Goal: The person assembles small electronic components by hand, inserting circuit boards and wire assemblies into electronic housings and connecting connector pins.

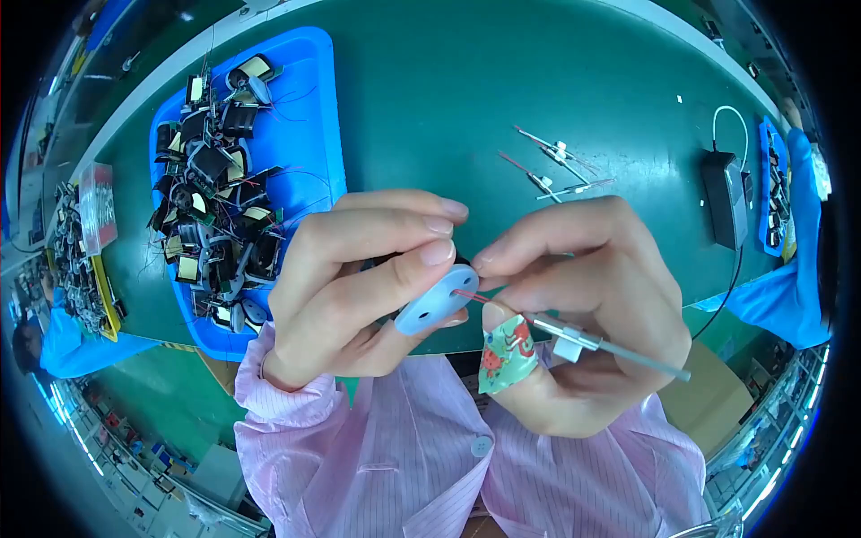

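Observation:
My left hand (345, 282) pinches a pale blue-grey oval plastic piece (429, 309) with small holes in its face. Thin red wires (472, 295) run from one of these holes toward my right hand (605, 291). The right hand's fingers are closed around a slim metal-coloured rod (641, 358) with a white connector (569, 344) beside it. Its index fingertip touches the edge of the oval piece. Around the right thumb is a green and red patterned wrap (508, 357). Something dark behind the oval piece is mostly hidden by my fingers.
A blue tray (309, 117) heaped with black wired assemblies (211, 166) stands at left, near a clear box (97, 208). Several loose wired rods (558, 161) lie ahead on the green table (430, 99). A black adapter (723, 202) and another blue tray (765, 193) sit at right.

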Available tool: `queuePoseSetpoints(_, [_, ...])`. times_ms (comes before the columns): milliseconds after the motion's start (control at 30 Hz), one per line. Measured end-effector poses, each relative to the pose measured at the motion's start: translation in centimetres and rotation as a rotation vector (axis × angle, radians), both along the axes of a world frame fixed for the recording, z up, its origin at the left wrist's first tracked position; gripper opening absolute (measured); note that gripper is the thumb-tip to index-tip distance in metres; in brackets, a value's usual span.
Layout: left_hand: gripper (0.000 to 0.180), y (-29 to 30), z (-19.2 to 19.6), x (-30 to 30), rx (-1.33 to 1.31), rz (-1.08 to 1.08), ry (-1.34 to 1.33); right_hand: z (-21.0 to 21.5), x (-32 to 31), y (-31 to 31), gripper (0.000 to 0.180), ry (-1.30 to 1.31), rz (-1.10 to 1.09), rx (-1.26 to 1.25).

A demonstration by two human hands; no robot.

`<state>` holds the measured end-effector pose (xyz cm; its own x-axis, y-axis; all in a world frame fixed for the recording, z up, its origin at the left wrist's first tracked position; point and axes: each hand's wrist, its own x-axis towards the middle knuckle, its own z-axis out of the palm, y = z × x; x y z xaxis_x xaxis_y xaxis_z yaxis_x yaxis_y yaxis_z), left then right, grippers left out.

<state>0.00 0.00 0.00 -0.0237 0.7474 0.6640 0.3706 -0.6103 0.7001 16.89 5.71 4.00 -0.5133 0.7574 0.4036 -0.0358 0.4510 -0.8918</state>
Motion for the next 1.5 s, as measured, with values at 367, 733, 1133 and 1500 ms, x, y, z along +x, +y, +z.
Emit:
queuePoseSetpoints(367, [0.041,0.1,0.2,-0.1,-0.009,0.003,0.015,0.2,-0.3,-0.2,0.015,-0.054,-0.042,0.081])
queuePoseSetpoints(733, [0.039,0.0,-0.4,0.2,0.006,0.004,-0.028,0.2,-0.4,0.1,0.015,-0.029,-0.011,0.083])
queuePoseSetpoints(1133, [0.039,0.1,-0.2,0.0,0.02,0.024,0.035,0.1,-0.2,0.6,0.016,-0.068,-0.013,0.148])
queuePoseSetpoints(1500, [0.038,-0.3,-0.2,0.3,-0.009,0.054,-0.025,-0.1,-0.8,-0.3,0.018,-0.044,-0.086,0.2])
